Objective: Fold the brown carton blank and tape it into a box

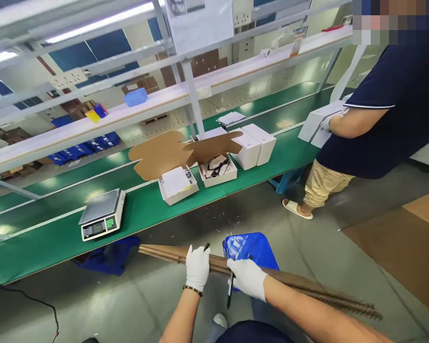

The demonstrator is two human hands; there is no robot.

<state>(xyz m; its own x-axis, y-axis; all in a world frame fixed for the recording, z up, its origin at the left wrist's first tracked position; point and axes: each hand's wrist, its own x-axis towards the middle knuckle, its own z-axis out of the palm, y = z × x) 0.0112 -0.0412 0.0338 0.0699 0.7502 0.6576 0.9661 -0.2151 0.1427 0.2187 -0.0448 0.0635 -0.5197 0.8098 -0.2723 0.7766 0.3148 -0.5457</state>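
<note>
My left hand, in a white glove, is closed on the upper edge of a long bundle of flattened cardboard, held edge-up across my front. A small black tip sticks out by its fingers; what it belongs to, I cannot make out. My right hand, also gloved, is closed further right along the same cardboard. Between its fingers is a black pen, pointing down. Beneath the bundle stands a blue plastic stool, partly covered by it.
On the green bench are a digital scale, two open white boxes with brown cardboard pieces behind, and closed white boxes. A co-worker handles white boxes at right. Flat cardboard lies on the floor.
</note>
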